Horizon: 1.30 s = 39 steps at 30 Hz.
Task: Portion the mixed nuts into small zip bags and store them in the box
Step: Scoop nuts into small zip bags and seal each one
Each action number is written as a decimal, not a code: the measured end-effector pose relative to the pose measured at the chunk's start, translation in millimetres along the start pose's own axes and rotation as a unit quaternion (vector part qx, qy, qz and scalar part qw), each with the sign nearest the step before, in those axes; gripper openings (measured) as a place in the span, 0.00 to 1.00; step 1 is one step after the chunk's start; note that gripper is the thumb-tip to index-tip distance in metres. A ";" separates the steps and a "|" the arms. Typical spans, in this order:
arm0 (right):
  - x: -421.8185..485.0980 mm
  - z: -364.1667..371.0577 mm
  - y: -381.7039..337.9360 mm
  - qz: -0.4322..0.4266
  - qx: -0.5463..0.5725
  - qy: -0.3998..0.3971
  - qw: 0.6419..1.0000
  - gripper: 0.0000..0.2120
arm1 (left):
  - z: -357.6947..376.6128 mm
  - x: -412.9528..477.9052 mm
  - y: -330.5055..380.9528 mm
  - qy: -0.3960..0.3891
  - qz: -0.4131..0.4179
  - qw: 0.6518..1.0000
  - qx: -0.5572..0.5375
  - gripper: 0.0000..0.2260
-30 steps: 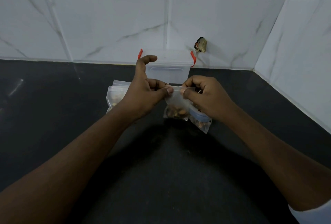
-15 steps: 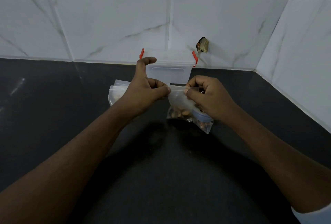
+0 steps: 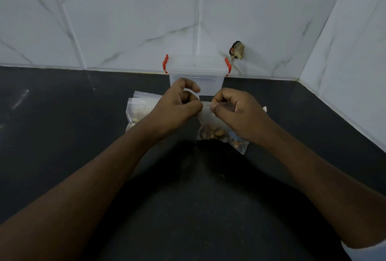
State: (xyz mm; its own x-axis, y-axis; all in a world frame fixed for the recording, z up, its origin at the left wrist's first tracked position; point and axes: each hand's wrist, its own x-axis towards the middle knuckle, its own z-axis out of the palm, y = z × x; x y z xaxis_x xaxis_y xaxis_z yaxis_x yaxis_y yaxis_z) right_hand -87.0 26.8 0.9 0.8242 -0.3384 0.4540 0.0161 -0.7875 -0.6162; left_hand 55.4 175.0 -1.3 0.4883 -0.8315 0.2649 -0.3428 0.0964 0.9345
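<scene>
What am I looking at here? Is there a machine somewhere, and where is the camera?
There is no machine here. These are a person's two bare arms, filmed by a wide-angle camera worn on the head, looking forward and down.

The left hand and the right hand each pinch the top edge of a small clear zip bag, which has nuts at its bottom. Below is a dark counter. A second bag with nuts in it lies there, partly hidden behind the left hand. Further back, against the tiled wall, stands a clear plastic box with red clips and its lid on.
</scene>
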 end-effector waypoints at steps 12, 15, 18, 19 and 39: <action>-1.1 -3.3 -2.6 -0.019 -0.033 0.004 0.999 0.03 | -9.5 -0.6 1.1 -0.016 0.044 0.993 0.108 0.06; 0.4 -5.7 0.9 -0.011 -0.043 -0.006 0.999 0.04 | -11.5 1.8 -1.0 -0.004 0.032 0.994 0.104 0.05; 2.7 -11.7 3.6 0.008 -0.049 -0.016 0.999 0.03 | -15.0 4.0 -2.5 -0.005 0.030 0.993 0.111 0.03; 3.1 -13.7 4.5 0.013 -0.051 -0.017 0.998 0.03 | -16.8 5.1 -2.9 -0.008 0.032 0.992 0.118 0.03; 3.8 -24.0 9.7 0.055 -0.045 -0.018 0.997 0.03 | -23.7 5.8 -2.3 -0.014 0.057 0.981 0.184 0.04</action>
State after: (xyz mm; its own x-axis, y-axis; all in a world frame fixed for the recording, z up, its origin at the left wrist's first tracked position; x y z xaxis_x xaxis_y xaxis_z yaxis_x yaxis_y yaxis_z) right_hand -97.3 5.5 12.1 0.8386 -0.4068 0.3623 -0.1245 -0.7906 -0.5996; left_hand 78.0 182.8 3.7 0.4095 -0.8423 0.3504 -0.6631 -0.0110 0.7485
